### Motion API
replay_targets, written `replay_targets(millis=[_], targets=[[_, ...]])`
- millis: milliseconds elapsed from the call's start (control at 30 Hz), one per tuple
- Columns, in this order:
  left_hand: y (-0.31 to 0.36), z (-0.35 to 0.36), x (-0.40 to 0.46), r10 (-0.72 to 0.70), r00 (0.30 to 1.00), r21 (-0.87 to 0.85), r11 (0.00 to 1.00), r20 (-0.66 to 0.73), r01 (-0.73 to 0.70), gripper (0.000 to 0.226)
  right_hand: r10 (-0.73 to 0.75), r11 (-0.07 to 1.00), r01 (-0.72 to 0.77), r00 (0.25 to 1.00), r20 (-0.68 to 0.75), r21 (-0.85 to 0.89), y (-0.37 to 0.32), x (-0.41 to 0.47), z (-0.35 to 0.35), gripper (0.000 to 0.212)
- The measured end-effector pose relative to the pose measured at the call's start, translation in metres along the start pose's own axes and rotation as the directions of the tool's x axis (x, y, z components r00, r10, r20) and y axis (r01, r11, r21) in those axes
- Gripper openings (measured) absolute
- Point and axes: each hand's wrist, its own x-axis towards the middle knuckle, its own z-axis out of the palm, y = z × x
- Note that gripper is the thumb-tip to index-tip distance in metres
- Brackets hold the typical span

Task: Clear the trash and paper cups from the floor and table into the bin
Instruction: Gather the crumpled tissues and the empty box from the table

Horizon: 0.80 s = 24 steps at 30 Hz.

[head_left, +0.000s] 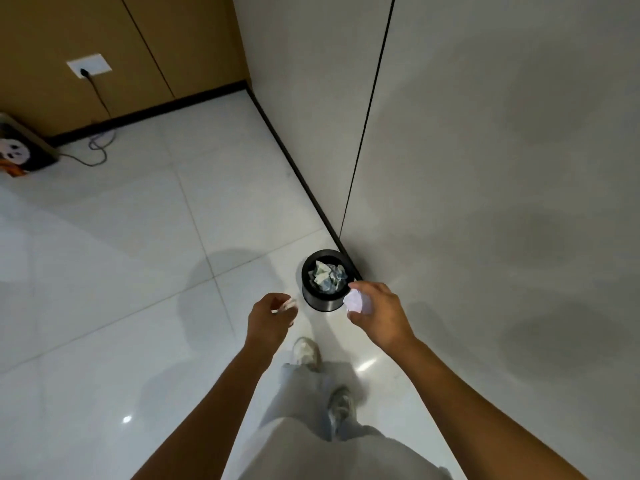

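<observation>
You are standing over a white tiled floor (pixel 138 271) with both arms stretched out ahead of you, and the black bin (pixel 323 280) sits at about twelve o'clock from your hands, right against the dark skirting at the foot of the pale wall (pixel 485 168). The bin stands upright and already holds crumpled paper (pixel 327 277) in greenish and white scraps. Your right hand (pixel 379 315) grips a crumpled ball of white paper (pixel 356 301), fingers and thumb curled around it, and the ball overlaps the bin's rim at its four o'clock edge from this view. Your left hand (pixel 272 318) is at the bin's eight o'clock, fingers curled around a small white piece of trash (pixel 288 304) that pokes out past the fingertips; it is too blurred to say what it is. Below your hands, at six o'clock, your two pale shoes (pixel 306 353) and light trousers show. Far off at ten o'clock a wall socket (pixel 89 65) on the tan panel has a plug in it, with a cable (pixel 98 147) trailing down to the floor near a box with a panda face (pixel 15 152).
</observation>
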Motion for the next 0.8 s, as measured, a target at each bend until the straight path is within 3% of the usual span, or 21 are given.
replay_targets(millis=[300, 500, 800], targets=[[0.027, -0.001, 0.112, -0.109, 0.994, 0.053, 0.993, -0.002, 0.109, 0.013, 0.111, 0.993, -0.112, 0.993, 0.028, 0.038, -0.007, 0.109, 0.015, 0.055], [0.034, 0.002, 0.164, -0.146, 0.989, 0.041, 0.988, -0.019, 0.147, 0.013, 0.09, 0.992, -0.094, 0.995, 0.041, 0.086, -0.011, 0.173, 0.021, 0.05], [-0.011, 0.029, 0.208, -0.258, 0.965, 0.037, 0.965, -0.053, 0.26, 0.014, 0.085, 0.994, -0.067, 0.968, 0.235, -0.086, 0.02, 0.277, 0.078, 0.056]])
